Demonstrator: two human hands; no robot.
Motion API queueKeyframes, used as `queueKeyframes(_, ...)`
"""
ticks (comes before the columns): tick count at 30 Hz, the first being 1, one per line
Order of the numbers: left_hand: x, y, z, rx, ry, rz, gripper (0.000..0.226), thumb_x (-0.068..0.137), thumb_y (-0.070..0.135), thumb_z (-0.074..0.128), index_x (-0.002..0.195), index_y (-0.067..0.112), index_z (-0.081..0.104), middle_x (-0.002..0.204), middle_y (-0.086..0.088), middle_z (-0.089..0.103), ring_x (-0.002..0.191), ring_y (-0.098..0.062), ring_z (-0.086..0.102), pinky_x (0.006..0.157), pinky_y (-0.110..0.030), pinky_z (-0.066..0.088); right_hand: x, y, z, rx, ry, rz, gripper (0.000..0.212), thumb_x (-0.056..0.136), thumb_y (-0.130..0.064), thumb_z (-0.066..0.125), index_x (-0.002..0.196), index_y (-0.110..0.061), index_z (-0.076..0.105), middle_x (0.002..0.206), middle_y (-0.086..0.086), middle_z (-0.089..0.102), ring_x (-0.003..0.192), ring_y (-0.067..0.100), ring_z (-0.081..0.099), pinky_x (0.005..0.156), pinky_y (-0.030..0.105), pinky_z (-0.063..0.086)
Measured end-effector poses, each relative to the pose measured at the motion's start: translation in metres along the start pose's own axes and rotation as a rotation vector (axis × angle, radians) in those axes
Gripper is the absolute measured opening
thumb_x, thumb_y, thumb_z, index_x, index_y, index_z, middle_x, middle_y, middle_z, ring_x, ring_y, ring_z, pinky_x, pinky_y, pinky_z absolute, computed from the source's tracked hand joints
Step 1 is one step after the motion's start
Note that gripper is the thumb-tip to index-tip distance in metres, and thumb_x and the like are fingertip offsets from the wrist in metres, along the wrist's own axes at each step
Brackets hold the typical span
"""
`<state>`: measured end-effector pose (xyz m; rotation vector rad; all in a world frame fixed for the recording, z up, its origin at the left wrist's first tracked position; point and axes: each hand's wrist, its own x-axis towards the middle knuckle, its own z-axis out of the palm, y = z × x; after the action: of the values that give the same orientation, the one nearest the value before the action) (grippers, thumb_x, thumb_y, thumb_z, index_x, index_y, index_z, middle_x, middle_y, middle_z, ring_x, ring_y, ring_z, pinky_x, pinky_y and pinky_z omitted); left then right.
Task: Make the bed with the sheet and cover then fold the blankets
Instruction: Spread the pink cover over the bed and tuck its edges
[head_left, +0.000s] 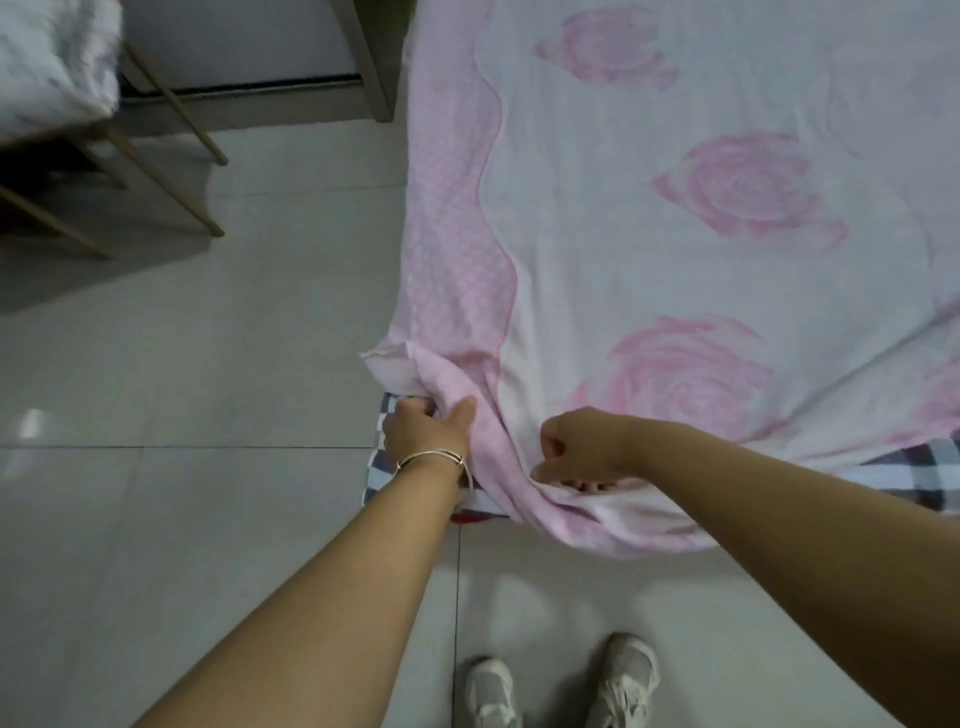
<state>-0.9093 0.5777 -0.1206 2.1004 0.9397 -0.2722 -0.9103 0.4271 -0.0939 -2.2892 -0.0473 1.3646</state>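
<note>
A white cover with pink roses and a pink patterned border (675, 260) lies spread over the bed. Under it a blue, grey and white checked sheet (914, 478) shows at the near corner and along the near edge. My left hand (426, 431), with a bracelet on the wrist, grips the bunched pink border at the bed's near left corner. My right hand (576, 452) holds the cover's near edge just to the right, its fingers curled under the cloth. The corner of the cover hangs in folds between my two hands.
Pale tiled floor (208, 415) lies to the left of the bed and under my feet. A wooden-legged chair or stand (171, 171) with white fluffy bedding (52, 57) on it stands at the far left. A wooden post (369, 57) rises beside the bed's far side.
</note>
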Motion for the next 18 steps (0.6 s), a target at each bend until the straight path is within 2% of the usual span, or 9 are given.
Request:
queueKeyframes(1, 0.001, -0.002, -0.001, -0.070, -0.059, 0.021, 0.017, 0.075, 0.024, 0.070, 0.072, 0.011, 0.060, 0.092, -0.022, 0.066, 0.088, -0.039, 0.062, 0.073, -0.033, 0.051, 0.002, -0.003, 0.002, 0.020, 0.024, -0.005, 0.027, 0.093, -0.031, 0.052, 0.087, -0.006, 0.057, 0.095, 0.020, 0.069, 0.071, 0.025, 0.059, 0.063, 0.028, 0.049)
queueKeyframes(2, 0.000, -0.003, -0.003, -0.154, -0.095, 0.031, 0.024, 0.077, 0.019, 0.067, 0.059, 0.014, 0.052, 0.073, -0.020, 0.062, 0.073, -0.039, 0.058, 0.063, -0.028, 0.047, 0.003, -0.007, 0.003, 0.068, 0.047, -0.006, 0.031, 0.094, -0.033, 0.049, 0.083, -0.006, 0.057, 0.092, 0.018, 0.068, 0.071, 0.026, 0.059, 0.063, 0.027, 0.050)
queueKeyframes(4, -0.006, 0.000, -0.010, -0.334, -0.125, 0.007, 0.026, 0.077, 0.017, 0.061, 0.056, 0.016, 0.045, 0.058, -0.007, 0.049, 0.059, -0.027, 0.047, 0.057, -0.024, 0.040, 0.002, -0.013, 0.001, 0.185, 0.119, 0.002, 0.040, 0.097, -0.040, 0.042, 0.081, -0.006, 0.056, 0.085, 0.015, 0.065, 0.072, 0.028, 0.060, 0.066, 0.031, 0.053)
queueKeyframes(6, -0.014, 0.002, -0.015, -0.510, -0.172, -0.067, 0.015, 0.066, 0.025, 0.058, 0.061, 0.017, 0.048, 0.061, -0.003, 0.048, 0.063, -0.023, 0.047, 0.062, -0.031, 0.042, 0.004, -0.017, -0.001, 0.233, 0.191, 0.025, 0.044, 0.098, -0.043, 0.038, 0.087, -0.004, 0.057, 0.084, 0.015, 0.062, 0.075, 0.028, 0.058, 0.069, 0.032, 0.051)
queueKeyframes(8, -0.021, -0.006, -0.020, -0.629, -0.275, -0.122, 0.025, 0.061, 0.033, 0.067, 0.069, 0.015, 0.052, 0.071, -0.005, 0.057, 0.071, -0.023, 0.054, 0.069, -0.036, 0.047, 0.005, -0.020, 0.001, 0.149, 0.236, 0.024, 0.039, 0.099, -0.037, 0.036, 0.086, -0.007, 0.057, 0.087, 0.013, 0.060, 0.079, 0.025, 0.054, 0.069, 0.028, 0.045)
queueKeyframes(11, -0.021, -0.034, -0.031, -0.458, -0.375, -0.095, 0.054, 0.059, 0.048, 0.074, 0.099, 0.014, 0.058, 0.098, -0.010, 0.067, 0.091, -0.029, 0.065, 0.083, -0.045, 0.054, 0.008, -0.022, 0.007, 0.092, 0.190, 0.085, 0.022, 0.094, -0.015, 0.042, 0.078, -0.007, 0.055, 0.082, 0.016, 0.061, 0.067, 0.025, 0.053, 0.058, 0.025, 0.041)
queueKeyframes(13, -0.012, -0.053, -0.039, -0.321, -0.275, -0.006, 0.036, 0.077, 0.033, 0.071, 0.100, 0.007, 0.060, 0.091, -0.012, 0.065, 0.083, -0.027, 0.061, 0.075, -0.035, 0.049, 0.009, -0.026, 0.010, 0.036, 0.132, 0.119, 0.014, 0.091, -0.010, 0.047, 0.080, -0.005, 0.055, 0.074, 0.012, 0.058, 0.058, 0.023, 0.052, 0.054, 0.026, 0.044)
queueKeyframes(16, -0.001, -0.063, -0.044, -0.168, -0.113, 0.031, 0.027, 0.090, 0.023, 0.057, 0.103, -0.001, 0.061, 0.095, -0.017, 0.064, 0.081, -0.026, 0.054, 0.073, -0.028, 0.041, 0.011, -0.035, 0.011, -0.089, 0.139, 0.088, 0.007, 0.091, -0.013, 0.052, 0.089, -0.006, 0.055, 0.088, 0.010, 0.058, 0.078, 0.023, 0.054, 0.069, 0.028, 0.047)
queueKeyframes(18, 0.001, -0.064, -0.045, -0.145, -0.038, 0.009, 0.028, 0.092, 0.023, 0.054, 0.103, -0.003, 0.058, 0.104, -0.022, 0.063, 0.090, -0.032, 0.058, 0.078, -0.032, 0.043, 0.010, -0.041, 0.014, -0.196, 0.142, 0.083, 0.016, 0.092, -0.015, 0.049, 0.099, -0.004, 0.059, 0.100, 0.011, 0.058, 0.088, 0.021, 0.049, 0.067, 0.024, 0.041)
